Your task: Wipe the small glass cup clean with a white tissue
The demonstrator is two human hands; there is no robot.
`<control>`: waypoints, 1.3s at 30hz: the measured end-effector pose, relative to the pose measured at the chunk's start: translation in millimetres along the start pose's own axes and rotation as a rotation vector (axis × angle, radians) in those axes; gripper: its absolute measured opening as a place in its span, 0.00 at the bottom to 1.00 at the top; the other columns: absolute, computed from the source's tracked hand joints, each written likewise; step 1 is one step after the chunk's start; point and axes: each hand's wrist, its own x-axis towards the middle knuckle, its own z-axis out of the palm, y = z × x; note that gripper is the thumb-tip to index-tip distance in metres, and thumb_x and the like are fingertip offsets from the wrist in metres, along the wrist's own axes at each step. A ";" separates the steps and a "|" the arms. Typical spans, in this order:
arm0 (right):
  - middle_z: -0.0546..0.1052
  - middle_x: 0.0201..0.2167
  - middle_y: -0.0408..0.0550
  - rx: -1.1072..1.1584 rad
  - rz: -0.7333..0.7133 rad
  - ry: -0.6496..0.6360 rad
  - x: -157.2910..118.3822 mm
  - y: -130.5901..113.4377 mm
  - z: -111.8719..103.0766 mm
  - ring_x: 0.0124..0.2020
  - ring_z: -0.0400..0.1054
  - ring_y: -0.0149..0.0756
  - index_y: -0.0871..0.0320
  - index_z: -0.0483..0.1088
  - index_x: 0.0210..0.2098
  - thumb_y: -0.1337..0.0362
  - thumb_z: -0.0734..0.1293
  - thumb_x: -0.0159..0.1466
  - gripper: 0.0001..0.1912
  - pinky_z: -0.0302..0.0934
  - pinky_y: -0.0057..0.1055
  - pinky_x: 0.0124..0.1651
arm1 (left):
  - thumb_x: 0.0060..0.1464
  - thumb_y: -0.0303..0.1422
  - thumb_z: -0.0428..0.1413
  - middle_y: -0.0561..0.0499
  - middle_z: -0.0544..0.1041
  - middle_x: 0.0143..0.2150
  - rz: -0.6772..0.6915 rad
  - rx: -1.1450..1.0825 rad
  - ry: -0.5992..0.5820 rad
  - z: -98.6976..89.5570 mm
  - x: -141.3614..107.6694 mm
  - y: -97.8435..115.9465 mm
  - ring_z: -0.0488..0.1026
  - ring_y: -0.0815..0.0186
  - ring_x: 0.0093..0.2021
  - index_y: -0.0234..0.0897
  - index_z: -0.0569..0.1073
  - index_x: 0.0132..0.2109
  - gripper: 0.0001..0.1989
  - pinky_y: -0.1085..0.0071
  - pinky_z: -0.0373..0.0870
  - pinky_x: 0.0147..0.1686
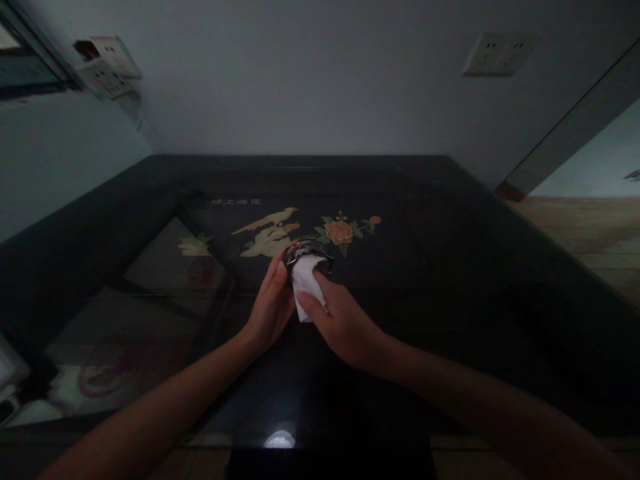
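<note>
My left hand [273, 303] is wrapped round the left side of a small, shiny, dark round piece [305, 247] that looks like a glass cup; the dim light hides its exact kind. My right hand [345, 320] pinches a white tissue [306, 287] between thumb and fingers. The tissue's upper end is pressed against the open side of the shiny piece, and its lower end hangs free below my thumb. Some of my right fingertips are hidden behind the tissue. Both hands are close together above the dark glossy table [400, 267].
Inlaid in the tabletop are a bird [273, 220] and an orange flower [339, 232]. A pale wall [300, 87] with a right-hand socket [500, 53] rises behind. At the left edge stands a white object [10, 373], cut off by the frame. Reflections cover the table's left side.
</note>
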 end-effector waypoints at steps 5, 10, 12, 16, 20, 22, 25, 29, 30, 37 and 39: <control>0.76 0.44 0.62 -0.703 -0.220 -0.226 3.1 -6.7 -6.5 0.44 0.71 0.43 0.69 0.67 0.47 0.70 0.59 0.67 0.12 0.66 0.37 0.47 | 0.55 0.43 0.57 0.47 0.73 0.55 -0.043 0.043 0.002 -0.9 1.0 4.6 0.71 0.57 0.55 0.41 0.68 0.56 0.23 0.64 0.66 0.56; 0.76 0.46 0.69 -1.213 -0.322 -0.178 -2.2 3.4 3.1 0.48 0.72 0.48 0.75 0.67 0.50 0.75 0.56 0.65 0.17 0.66 0.41 0.52 | 0.54 0.39 0.58 0.47 0.74 0.55 -0.058 0.070 -0.051 -4.5 3.5 4.9 0.70 0.59 0.55 0.40 0.71 0.53 0.20 0.66 0.63 0.57; 0.75 0.47 0.73 -1.303 -0.293 -0.133 -6.1 8.0 8.1 0.50 0.71 0.50 0.79 0.67 0.51 0.76 0.57 0.64 0.18 0.64 0.43 0.54 | 0.55 0.38 0.58 0.47 0.74 0.55 -0.093 0.090 -0.081 -6.2 4.0 2.7 0.70 0.57 0.55 0.40 0.71 0.54 0.20 0.64 0.64 0.56; 0.76 0.45 0.72 -1.352 -0.251 -0.112 -9.1 8.1 11.9 0.48 0.72 0.51 0.78 0.69 0.49 0.75 0.58 0.63 0.17 0.64 0.45 0.53 | 0.56 0.39 0.57 0.47 0.74 0.54 -0.153 0.116 -0.090 -6.0 2.7 0.4 0.70 0.56 0.54 0.41 0.71 0.55 0.20 0.63 0.66 0.54; 0.79 0.39 0.63 -1.148 -0.180 -0.145 -4.9 1.4 5.7 0.39 0.73 0.45 0.70 0.72 0.41 0.74 0.57 0.64 0.13 0.67 0.37 0.41 | 0.55 0.39 0.58 0.46 0.75 0.54 -0.107 0.122 -0.057 -2.2 1.8 4.0 0.70 0.57 0.55 0.39 0.72 0.54 0.21 0.65 0.64 0.56; 0.79 0.37 0.57 -0.947 -0.154 -0.112 -2.6 0.8 2.0 0.38 0.73 0.40 0.66 0.71 0.40 0.72 0.57 0.66 0.11 0.65 0.32 0.39 | 0.55 0.40 0.58 0.46 0.74 0.54 -0.083 0.120 -0.040 -1.5 2.4 6.0 0.70 0.57 0.55 0.39 0.71 0.55 0.21 0.65 0.64 0.56; 0.77 0.33 0.51 -0.551 -0.121 -0.010 0.2 5.3 0.6 0.33 0.71 0.35 0.62 0.70 0.36 0.67 0.57 0.68 0.11 0.62 0.30 0.36 | 0.55 0.39 0.57 0.47 0.73 0.56 -0.044 0.100 -0.029 -2.6 3.5 6.8 0.69 0.58 0.56 0.41 0.70 0.55 0.21 0.66 0.66 0.55; 0.73 0.26 0.45 0.201 0.082 0.171 4.9 13.7 6.5 0.28 0.68 0.33 0.60 0.68 0.32 0.61 0.58 0.66 0.12 0.61 0.28 0.31 | 0.56 0.41 0.56 0.48 0.71 0.58 -0.016 0.051 -0.031 -2.7 1.9 5.2 0.69 0.57 0.56 0.45 0.68 0.56 0.21 0.65 0.68 0.52; 0.74 0.26 0.45 0.395 0.140 0.221 6.1 14.6 8.6 0.28 0.69 0.33 0.59 0.68 0.34 0.60 0.59 0.65 0.11 0.61 0.28 0.30 | 0.57 0.42 0.55 0.48 0.70 0.59 -0.013 0.043 -0.029 -2.0 1.0 4.9 0.68 0.57 0.57 0.45 0.68 0.57 0.21 0.64 0.68 0.53; 0.75 0.30 0.47 0.584 0.159 0.279 4.1 6.4 14.2 0.30 0.70 0.34 0.60 0.68 0.41 0.61 0.59 0.64 0.12 0.63 0.29 0.31 | 0.57 0.44 0.54 0.48 0.71 0.58 0.030 0.053 0.015 2.6 -2.1 2.4 0.66 0.57 0.59 0.44 0.68 0.57 0.22 0.64 0.66 0.56; 0.74 0.28 0.46 0.276 0.071 0.194 2.5 3.5 10.1 0.29 0.69 0.34 0.60 0.69 0.37 0.62 0.57 0.65 0.11 0.62 0.28 0.32 | 0.58 0.44 0.54 0.47 0.71 0.58 0.037 0.052 0.010 1.7 -1.9 1.6 0.66 0.57 0.59 0.44 0.67 0.57 0.22 0.64 0.65 0.56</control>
